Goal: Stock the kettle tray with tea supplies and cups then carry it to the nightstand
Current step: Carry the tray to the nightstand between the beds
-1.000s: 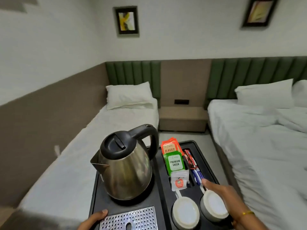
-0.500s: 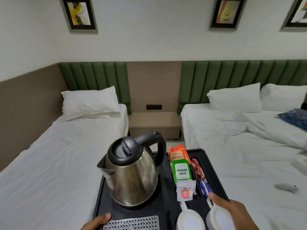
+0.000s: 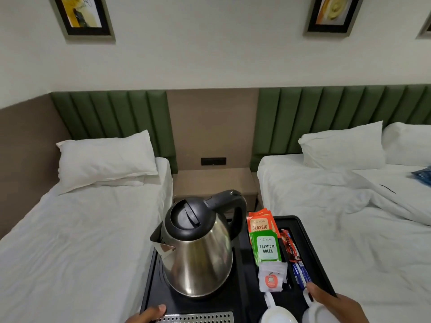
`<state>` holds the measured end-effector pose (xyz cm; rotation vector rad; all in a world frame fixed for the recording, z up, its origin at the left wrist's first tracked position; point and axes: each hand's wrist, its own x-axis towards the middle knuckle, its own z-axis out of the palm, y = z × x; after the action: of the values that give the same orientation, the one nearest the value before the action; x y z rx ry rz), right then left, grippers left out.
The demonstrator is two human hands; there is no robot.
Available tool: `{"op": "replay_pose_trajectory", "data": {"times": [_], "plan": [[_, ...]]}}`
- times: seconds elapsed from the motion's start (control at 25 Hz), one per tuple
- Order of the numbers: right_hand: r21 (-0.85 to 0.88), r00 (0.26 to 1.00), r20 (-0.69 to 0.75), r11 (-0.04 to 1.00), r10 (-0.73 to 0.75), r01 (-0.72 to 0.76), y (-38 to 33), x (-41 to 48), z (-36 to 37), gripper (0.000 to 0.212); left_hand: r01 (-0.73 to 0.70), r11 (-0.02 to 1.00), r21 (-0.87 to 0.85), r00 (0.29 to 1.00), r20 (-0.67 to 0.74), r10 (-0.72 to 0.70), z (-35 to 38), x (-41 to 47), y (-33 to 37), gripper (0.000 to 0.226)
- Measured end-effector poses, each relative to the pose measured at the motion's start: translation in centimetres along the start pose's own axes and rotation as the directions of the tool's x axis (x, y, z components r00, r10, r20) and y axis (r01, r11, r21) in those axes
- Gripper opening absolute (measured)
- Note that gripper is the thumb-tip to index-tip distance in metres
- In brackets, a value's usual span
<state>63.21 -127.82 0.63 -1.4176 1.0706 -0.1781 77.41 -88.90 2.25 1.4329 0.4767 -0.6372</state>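
I hold a black tray [image 3: 313, 248] at waist height in the aisle between two beds. On it stands a steel kettle [image 3: 200, 252] with a black lid and handle. To its right lie orange and green tea packets [image 3: 265, 247], a white sachet [image 3: 271, 279] and red and blue stick sachets [image 3: 295, 264]. Two white cups [image 3: 278, 314] sit upside down at the near right. My left hand [image 3: 147, 314] grips the tray's near left edge. My right hand [image 3: 335, 306] grips the right edge beside the cups. The beige nightstand [image 3: 213, 183] stands ahead against the wall.
A white bed with one pillow [image 3: 102, 159] runs along the left of the aisle. A wider rumpled bed [image 3: 349, 217] with two pillows lies on the right, a blue item [image 3: 423, 174] on it. A black socket plate [image 3: 213, 161] sits above the nightstand.
The view has swung right and moved forward down the aisle. The nightstand now sits straight ahead and closer. Both hands keep their hold on the tray.
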Motion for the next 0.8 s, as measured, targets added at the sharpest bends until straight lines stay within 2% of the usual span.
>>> {"op": "replay_pose_trajectory", "data": {"times": [0.08,0.2,0.28,0.44,0.52,0.6,0.64,0.72,0.8], "plan": [[0.019,1.0,-0.026,1.0,0.008,-0.007,-2.2,3.2,2.0,0.021,-0.064,0.994,0.088,0.997,0.055,0.06,0.3,1.8,3.2,0.01],[0.016,1.0,0.005,1.0,0.001,-0.001,-5.5,7.2,4.8,0.021,-0.178,0.968,0.179,0.984,0.008,0.179,1.1,5.9,7.2,0.018],[0.015,1.0,-0.007,1.0,0.001,0.0,-7.5,9.7,6.8,0.019,-0.208,0.971,0.118,0.977,0.062,0.202,2.0,8.6,10.3,0.019],[0.031,1.0,-0.02,1.0,0.002,-0.001,-11.9,16.4,10.2,0.02,-0.136,0.99,0.023,0.982,0.134,0.132,4.8,14.9,15.9,0.013],[0.016,1.0,-0.008,1.0,0.004,-0.003,-14.0,20.5,12.0,0.017,-0.111,0.994,0.019,0.985,0.134,0.108,5.9,18.5,17.5,0.031],[0.001,1.0,0.001,1.0,-0.018,0.018,-16.2,24.3,13.8,0.016,-0.162,0.984,0.079,0.976,0.161,0.148,6.9,22.2,19.1,0.056],[0.002,1.0,0.003,1.0,-0.027,0.027,-17.1,26.5,14.7,0.015,-0.191,0.978,0.087,0.968,0.182,0.173,7.5,24.1,19.8,0.056],[-0.009,1.0,0.002,1.0,-0.028,0.028,-18.9,31.1,16.4,0.016,-0.21,0.974,0.089,0.952,0.243,0.183,9.2,27.5,22.0,0.039],[-0.015,0.997,0.036,0.997,-0.072,0.072,-21.2,35.9,18.3,0.016,-0.239,0.967,0.086,0.953,0.21,0.217,10.9,31.9,23.8,0.03]]}}
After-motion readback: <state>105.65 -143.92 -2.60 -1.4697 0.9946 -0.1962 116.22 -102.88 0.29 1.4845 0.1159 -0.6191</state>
